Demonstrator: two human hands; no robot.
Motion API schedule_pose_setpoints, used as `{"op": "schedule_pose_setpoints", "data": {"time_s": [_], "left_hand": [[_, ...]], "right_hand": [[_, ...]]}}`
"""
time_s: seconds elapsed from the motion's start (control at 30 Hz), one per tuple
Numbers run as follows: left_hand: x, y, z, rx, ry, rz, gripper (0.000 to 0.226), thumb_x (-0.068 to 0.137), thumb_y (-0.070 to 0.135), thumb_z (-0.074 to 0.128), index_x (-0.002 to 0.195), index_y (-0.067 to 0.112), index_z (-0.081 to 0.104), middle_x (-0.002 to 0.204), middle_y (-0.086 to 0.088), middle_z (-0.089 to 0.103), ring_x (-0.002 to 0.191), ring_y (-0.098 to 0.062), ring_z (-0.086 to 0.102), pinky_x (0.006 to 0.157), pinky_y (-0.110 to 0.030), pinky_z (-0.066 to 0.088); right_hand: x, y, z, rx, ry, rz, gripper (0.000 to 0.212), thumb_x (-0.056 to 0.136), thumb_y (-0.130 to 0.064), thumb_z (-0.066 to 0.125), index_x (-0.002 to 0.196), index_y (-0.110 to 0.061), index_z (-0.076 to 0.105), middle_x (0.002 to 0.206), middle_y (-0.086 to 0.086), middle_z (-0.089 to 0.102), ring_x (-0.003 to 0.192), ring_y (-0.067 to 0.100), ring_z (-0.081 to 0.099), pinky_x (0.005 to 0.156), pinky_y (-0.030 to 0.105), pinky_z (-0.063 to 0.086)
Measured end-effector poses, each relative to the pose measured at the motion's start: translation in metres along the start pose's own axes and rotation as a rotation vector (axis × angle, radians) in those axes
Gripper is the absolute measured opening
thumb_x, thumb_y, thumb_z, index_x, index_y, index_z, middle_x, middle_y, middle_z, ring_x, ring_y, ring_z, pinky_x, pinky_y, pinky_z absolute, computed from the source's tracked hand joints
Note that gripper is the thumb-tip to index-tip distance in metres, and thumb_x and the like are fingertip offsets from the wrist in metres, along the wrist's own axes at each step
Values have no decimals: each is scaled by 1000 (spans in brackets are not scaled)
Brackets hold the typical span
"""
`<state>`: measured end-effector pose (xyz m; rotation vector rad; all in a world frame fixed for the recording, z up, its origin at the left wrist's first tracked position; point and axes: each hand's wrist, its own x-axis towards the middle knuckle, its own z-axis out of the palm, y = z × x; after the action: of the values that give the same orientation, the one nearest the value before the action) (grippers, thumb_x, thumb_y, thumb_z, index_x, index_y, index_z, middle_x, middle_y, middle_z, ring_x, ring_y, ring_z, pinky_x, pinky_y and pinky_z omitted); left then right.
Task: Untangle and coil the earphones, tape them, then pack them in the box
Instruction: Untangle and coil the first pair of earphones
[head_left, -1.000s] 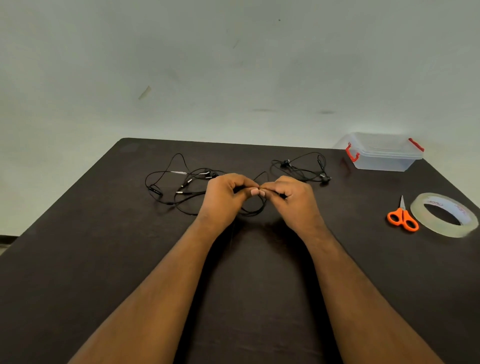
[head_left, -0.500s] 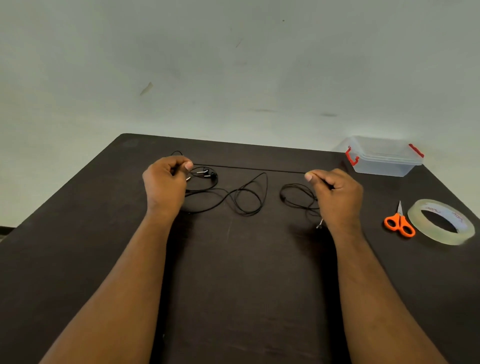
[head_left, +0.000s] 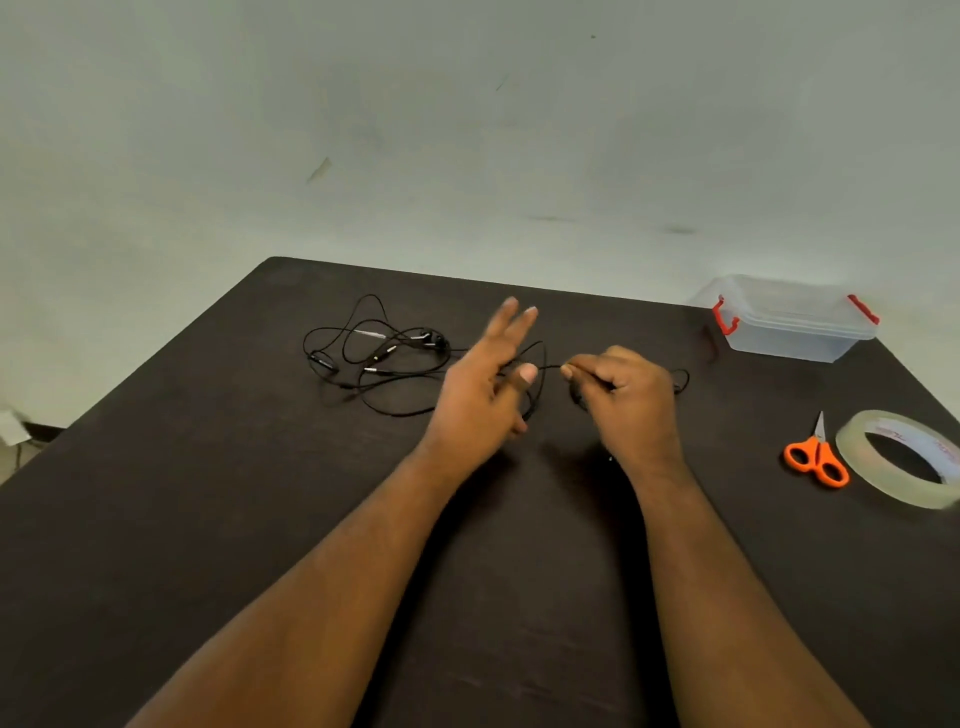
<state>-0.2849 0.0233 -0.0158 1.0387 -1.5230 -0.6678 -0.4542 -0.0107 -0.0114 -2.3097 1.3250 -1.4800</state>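
Hands (head_left: 480, 395) back together, earphones (head_left: 374, 358) between and left.

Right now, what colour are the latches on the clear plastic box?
Red, on both ends of the clear plastic box, seen in the head view.

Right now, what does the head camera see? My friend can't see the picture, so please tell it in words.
Two bare hands work on black earphones tangled on a dark table: the right hand pinches the cable, and the left hand is open with fingers spread. At the right sit a lidded clear box, orange scissors and a tape roll.
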Motion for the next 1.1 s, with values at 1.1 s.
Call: {"op": "schedule_pose_setpoints", "data": {"time_s": [1.1], "left_hand": [[23,-19,-54,371,418,-55,26,89,13,66,114,20,67,131,-1,55,89,2,63,72,-11,52]], "right_hand": [[2,5,-1,-82,-54,-9,10,82,-21,74,89,-15,78,71,-1,67,67,17,63,65,36,52]]}}
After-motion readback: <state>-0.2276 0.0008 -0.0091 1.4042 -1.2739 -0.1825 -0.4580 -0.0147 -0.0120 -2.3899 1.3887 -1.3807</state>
